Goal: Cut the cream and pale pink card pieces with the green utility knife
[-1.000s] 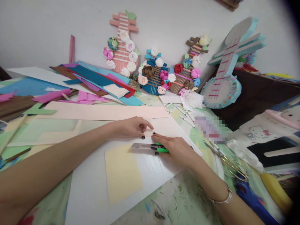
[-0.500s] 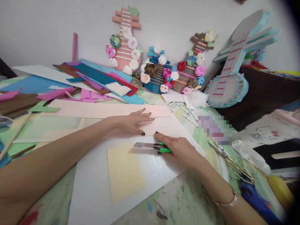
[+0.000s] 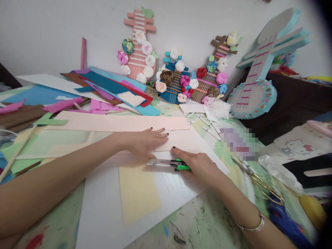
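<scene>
My left hand (image 3: 146, 141) lies flat with fingers stretched on a pale pink sheet (image 3: 181, 140) on top of a large white board (image 3: 103, 207). My right hand (image 3: 199, 164) rests over a utility knife with a green slider (image 3: 171, 163); its metal blade end points left along the lower edge of the pink sheet. The fingers curl over the knife's handle. A pale yellow square of paper (image 3: 138, 193) lies on the white board just below the knife.
A long pink strip (image 3: 103, 121) and stacked coloured sheets (image 3: 109, 90) lie behind. Paper guitars with flowers (image 3: 173, 79) lean on the wall. Pens (image 3: 207, 128), gold scissors (image 3: 261, 185) and a large blue guitar shape (image 3: 254, 93) are to the right.
My left hand opened from a pinch to flat fingers and slid a little down toward the knife's blade. My right hand stayed on the knife.
</scene>
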A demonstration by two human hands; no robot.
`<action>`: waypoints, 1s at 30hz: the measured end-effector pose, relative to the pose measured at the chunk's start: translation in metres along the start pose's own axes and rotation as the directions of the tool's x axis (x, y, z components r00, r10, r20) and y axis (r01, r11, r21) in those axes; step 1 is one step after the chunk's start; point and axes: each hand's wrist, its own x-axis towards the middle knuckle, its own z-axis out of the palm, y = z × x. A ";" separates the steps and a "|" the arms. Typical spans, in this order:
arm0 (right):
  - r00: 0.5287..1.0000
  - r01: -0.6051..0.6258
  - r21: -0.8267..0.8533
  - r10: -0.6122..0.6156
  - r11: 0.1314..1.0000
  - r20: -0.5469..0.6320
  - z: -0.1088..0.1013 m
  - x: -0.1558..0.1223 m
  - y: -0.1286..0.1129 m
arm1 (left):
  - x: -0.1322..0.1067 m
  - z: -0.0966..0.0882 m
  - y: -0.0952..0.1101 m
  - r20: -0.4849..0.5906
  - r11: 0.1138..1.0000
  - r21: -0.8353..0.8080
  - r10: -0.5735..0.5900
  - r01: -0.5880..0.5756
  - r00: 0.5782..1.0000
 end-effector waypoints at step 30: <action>1.000 -0.013 -0.023 0.013 1.000 0.013 0.004 0.000 0.001 | -0.049 0.045 0.027 -0.459 0.985 -0.153 -0.144 0.081 0.877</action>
